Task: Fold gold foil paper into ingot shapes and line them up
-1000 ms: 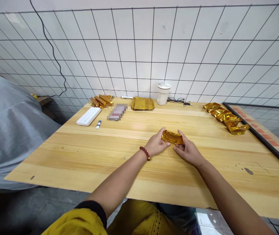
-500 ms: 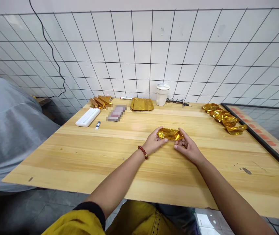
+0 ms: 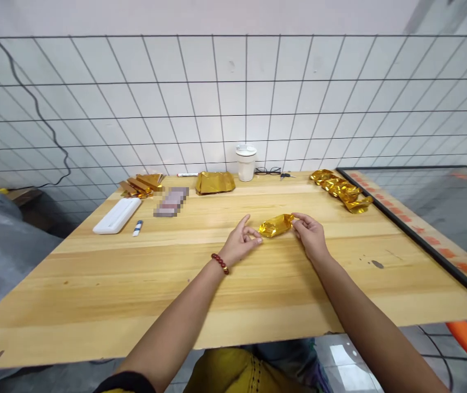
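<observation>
A folded piece of shiny gold foil paper point(image 3: 276, 225), boat-like in shape, is held over the middle of the wooden table. My right hand point(image 3: 309, 234) pinches its right end between thumb and fingers. By its left end is my left hand point(image 3: 241, 240), a beaded bracelet on the wrist, with index finger stretched out and fingers apart; the fingertips are close to the foil. A row of similar folded gold foil pieces point(image 3: 340, 189) lies at the right back. A stack of gold foil sheets point(image 3: 216, 183) rests near the wall.
On the wooden table point(image 3: 167, 305) stand a white lidded cup point(image 3: 246, 164), glasses point(image 3: 268, 171), keys point(image 3: 287, 176), a marker point(image 3: 187, 174), a white case point(image 3: 117, 216), a glue stick point(image 3: 137, 228) and gold strips point(image 3: 142, 185). A black-framed glass panel point(image 3: 421, 234) borders the right.
My left hand has let go of the foil's left end and its fingers have spread. The right hand still grips the foil, now tilted. The camera view has turned right.
</observation>
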Demonstrator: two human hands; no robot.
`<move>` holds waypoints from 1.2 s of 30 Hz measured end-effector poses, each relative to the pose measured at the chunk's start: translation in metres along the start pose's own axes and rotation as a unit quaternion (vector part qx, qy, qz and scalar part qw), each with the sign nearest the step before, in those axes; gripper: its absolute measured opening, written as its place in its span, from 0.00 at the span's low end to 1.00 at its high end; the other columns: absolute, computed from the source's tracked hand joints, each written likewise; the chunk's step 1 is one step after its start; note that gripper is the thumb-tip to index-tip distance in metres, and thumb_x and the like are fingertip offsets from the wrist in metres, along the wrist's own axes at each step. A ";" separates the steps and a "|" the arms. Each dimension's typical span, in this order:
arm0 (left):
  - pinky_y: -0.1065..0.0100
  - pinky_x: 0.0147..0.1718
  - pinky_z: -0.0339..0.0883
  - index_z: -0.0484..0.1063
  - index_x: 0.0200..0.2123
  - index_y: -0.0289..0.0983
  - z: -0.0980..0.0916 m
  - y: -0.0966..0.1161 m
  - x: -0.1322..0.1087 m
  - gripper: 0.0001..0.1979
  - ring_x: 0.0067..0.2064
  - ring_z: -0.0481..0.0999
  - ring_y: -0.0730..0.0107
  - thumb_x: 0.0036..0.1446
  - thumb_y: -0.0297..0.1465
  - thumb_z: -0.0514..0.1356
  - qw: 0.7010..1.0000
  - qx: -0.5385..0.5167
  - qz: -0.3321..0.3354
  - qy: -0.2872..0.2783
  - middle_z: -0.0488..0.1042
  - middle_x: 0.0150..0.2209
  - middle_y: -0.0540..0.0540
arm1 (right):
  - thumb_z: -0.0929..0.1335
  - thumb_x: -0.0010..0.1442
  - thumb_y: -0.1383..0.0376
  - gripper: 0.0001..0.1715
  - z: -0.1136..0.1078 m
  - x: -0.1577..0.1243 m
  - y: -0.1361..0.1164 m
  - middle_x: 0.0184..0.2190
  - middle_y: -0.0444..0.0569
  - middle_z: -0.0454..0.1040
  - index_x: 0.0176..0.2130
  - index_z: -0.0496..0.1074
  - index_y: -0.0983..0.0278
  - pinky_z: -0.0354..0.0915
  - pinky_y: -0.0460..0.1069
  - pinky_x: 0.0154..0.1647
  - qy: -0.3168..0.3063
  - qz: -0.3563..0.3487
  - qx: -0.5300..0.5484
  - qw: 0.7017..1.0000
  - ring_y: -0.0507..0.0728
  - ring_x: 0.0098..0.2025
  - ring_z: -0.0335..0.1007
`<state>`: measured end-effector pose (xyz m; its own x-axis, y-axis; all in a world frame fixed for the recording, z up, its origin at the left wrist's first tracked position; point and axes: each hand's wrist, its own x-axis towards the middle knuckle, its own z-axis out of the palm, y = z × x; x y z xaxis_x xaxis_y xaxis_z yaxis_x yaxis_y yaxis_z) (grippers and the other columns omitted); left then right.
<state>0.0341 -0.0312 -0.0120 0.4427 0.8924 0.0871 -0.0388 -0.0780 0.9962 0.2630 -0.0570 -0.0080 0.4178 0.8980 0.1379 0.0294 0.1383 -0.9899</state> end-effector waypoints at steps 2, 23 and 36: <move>0.77 0.23 0.55 0.46 0.70 0.36 0.002 0.002 0.000 0.54 0.24 0.60 0.83 0.47 0.37 0.72 1.000 -0.002 -0.004 0.003 0.74 0.36 0.48 | 0.74 0.47 0.48 0.30 -0.007 0.004 0.002 0.19 0.38 0.63 0.43 0.75 0.67 0.55 0.47 0.23 0.006 0.006 -0.029 1.000 0.49 0.21 0.54; 0.74 0.22 0.62 0.49 0.68 0.33 0.003 -0.002 0.003 0.52 0.22 0.66 0.80 0.46 0.38 0.72 0.999 -0.015 0.002 0.028 0.75 0.34 0.48 | 0.72 0.49 0.50 0.20 -0.016 0.016 0.023 0.32 0.48 0.75 0.34 0.77 0.62 0.67 0.55 0.43 0.037 -0.083 -0.175 0.980 0.58 0.34 0.69; 0.74 0.24 0.62 0.51 0.68 0.35 0.002 -0.006 0.004 0.48 0.24 0.66 0.79 0.49 0.39 0.71 1.000 0.017 0.010 0.019 0.74 0.35 0.47 | 0.72 0.47 0.46 0.23 -0.017 0.021 0.020 0.27 0.46 0.76 0.30 0.72 0.61 0.67 0.51 0.33 0.075 -0.032 -0.027 0.996 0.56 0.30 0.70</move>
<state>0.0375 -0.0283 -0.0177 0.4073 0.9069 0.1078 -0.0162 -0.1109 0.9937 0.2874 -0.0421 -0.0253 0.5436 0.8154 0.1991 0.1074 0.1677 -0.9800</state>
